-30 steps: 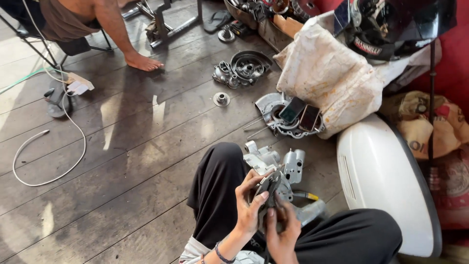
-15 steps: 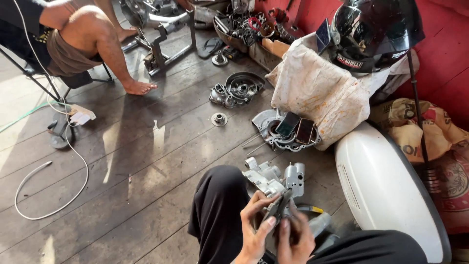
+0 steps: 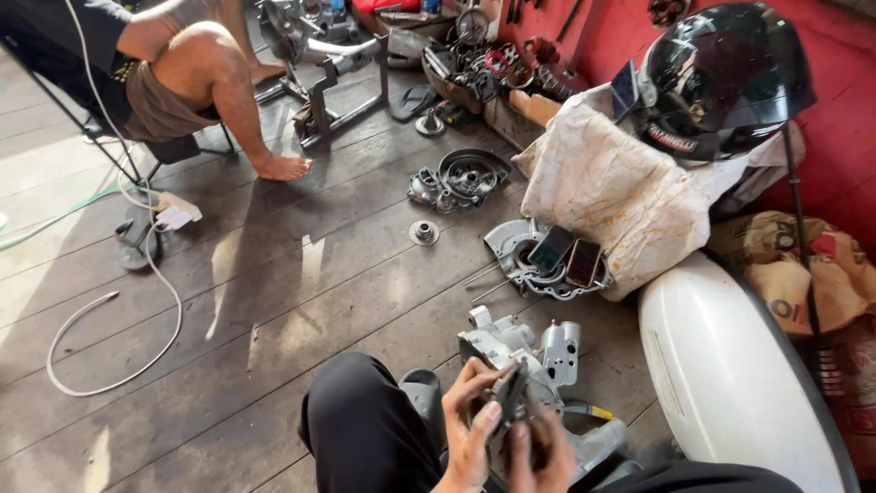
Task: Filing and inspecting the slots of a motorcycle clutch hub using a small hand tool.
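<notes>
Grey metal: my left hand and right hand both clasp a small dark part above the engine casing (view has swung nearer since a second ago); grip unchanged, fitting continues.

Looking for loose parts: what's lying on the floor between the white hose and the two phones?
In the head view, a small round metal flange lies between the white hose and the two phones.

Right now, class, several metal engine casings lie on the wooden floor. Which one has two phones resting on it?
The round silver casing beside the stained sack. Two phones lie across it. The dark casing farther back carries none.
</notes>
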